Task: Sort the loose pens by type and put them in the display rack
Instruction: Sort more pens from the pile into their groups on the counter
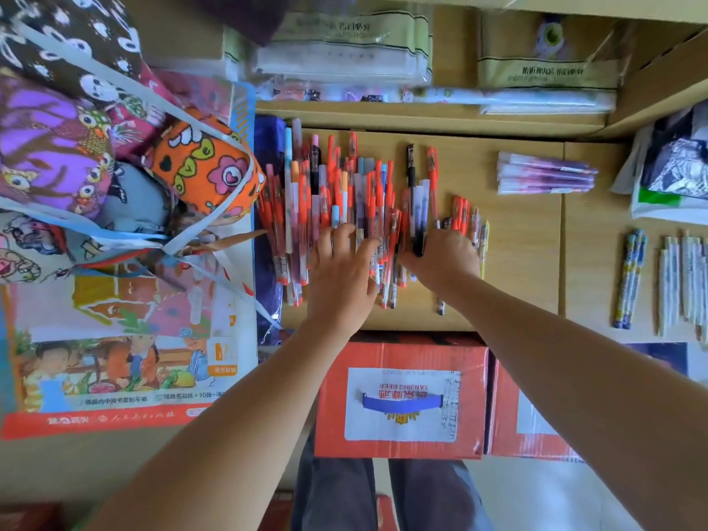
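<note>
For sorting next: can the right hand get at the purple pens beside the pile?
Probably yes: only bare surface lies between the right hand and the purple pens, farther right.

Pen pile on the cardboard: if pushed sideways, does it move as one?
Probably not: the pen pile is loose and overlapping, so it would likely scatter. The slim barrels lie roughly parallel, so they probably roll sideways on the flat cardboard. Each pen looks stiff and light.
</note>
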A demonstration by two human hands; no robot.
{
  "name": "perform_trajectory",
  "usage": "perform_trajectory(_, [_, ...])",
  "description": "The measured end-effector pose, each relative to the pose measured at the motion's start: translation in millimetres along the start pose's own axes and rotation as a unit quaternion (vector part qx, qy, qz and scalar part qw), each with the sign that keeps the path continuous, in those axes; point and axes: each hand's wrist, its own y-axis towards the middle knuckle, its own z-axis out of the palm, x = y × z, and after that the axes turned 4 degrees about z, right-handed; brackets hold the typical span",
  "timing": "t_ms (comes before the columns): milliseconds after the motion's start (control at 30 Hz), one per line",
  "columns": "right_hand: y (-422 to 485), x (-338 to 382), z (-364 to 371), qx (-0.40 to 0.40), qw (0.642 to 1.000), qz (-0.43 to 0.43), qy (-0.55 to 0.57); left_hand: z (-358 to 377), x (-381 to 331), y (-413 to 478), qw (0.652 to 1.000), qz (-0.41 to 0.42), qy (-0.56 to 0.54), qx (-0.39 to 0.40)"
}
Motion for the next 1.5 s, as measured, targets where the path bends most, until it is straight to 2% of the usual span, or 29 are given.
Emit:
perform_trajectory(233, [-2,-9,6,-0.016,0.996,-0.02,0.088,-2,-2,2,1.0,-0.013,-0.019,-0.002])
perform_trajectory(400, [-2,-17,3,0.058,0.982,-0.061,0.169,0,-1,3,0.999,-0.03,-0.034,-0.018])
perform_trajectory(500, [-4,-26,0,0.042,0.973,-0.086,0.208,-5,-4,6,0.992,-0.07,-0.104,-0.027])
perform_trajectory(567, [-9,-30,-6,0.043,0.961,-0.111,0.249,-9,-9,9,0.966,-0.11,-0.234,-0.028])
perform_trajectory(633, [-18,-27,-13,0.084,0.949,-0.152,0.263,-17,-19,11,0.918,-0.145,-0.368,0.017])
perform_trajectory(733, [-30,-16,-20,0.139,0.945,-0.245,0.168,-30,-36,15,0.845,-0.182,-0.495,0.088])
perform_trajectory(800, [-38,-6,-25,0.176,0.935,-0.282,0.127,-36,-42,16,0.807,-0.238,-0.537,0.057])
perform_trajectory(867, [-43,1,-30,0.19,0.928,-0.292,0.129,-38,-38,15,0.8,-0.289,-0.526,0.002])
perform_trajectory(967, [-43,12,-26,0.105,0.94,-0.306,0.104,-34,-19,12,0.786,-0.336,-0.516,-0.055])
perform_trajectory(1067, [-37,25,-8,-0.007,0.953,-0.301,0.033,-32,-1,5,0.776,-0.347,-0.525,-0.054])
perform_trajectory(1233, [-25,21,5,-0.028,0.973,-0.228,-0.029,-26,11,-10,0.761,-0.347,-0.547,-0.026])
perform_trajectory(1500, [-9,20,2,-0.072,0.979,-0.191,0.013,-24,16,-16,0.751,-0.342,-0.565,-0.007])
